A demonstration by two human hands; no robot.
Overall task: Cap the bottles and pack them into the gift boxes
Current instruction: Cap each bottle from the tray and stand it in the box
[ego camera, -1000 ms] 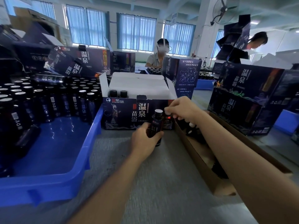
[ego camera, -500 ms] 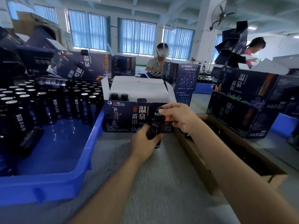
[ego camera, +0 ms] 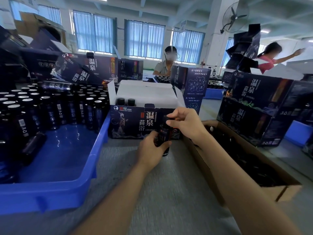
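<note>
My left hand (ego camera: 153, 150) grips a small dark bottle (ego camera: 164, 134) upright on the grey table, just in front of the open gift box (ego camera: 135, 122). My right hand (ego camera: 186, 122) pinches the black cap (ego camera: 166, 118) on top of that bottle. Two capped bottles (ego camera: 126, 102) stand in the box's left end behind its raised white flaps. A blue tray (ego camera: 71, 175) on the left holds several silver-topped uncapped bottles (ego camera: 50, 107). A cardboard box (ego camera: 254, 167) on the right holds several black caps.
Closed dark gift boxes (ego camera: 257, 106) are stacked at the right and at the back left. One more gift box (ego camera: 193, 82) stands behind the open one. Two people work at the far tables. A wall fan (ego camera: 234, 16) hangs on a pillar.
The silver bottle top seen a second ago is now covered by the black cap under my right fingers. My left hand has kept hold of the bottle in the same place.
</note>
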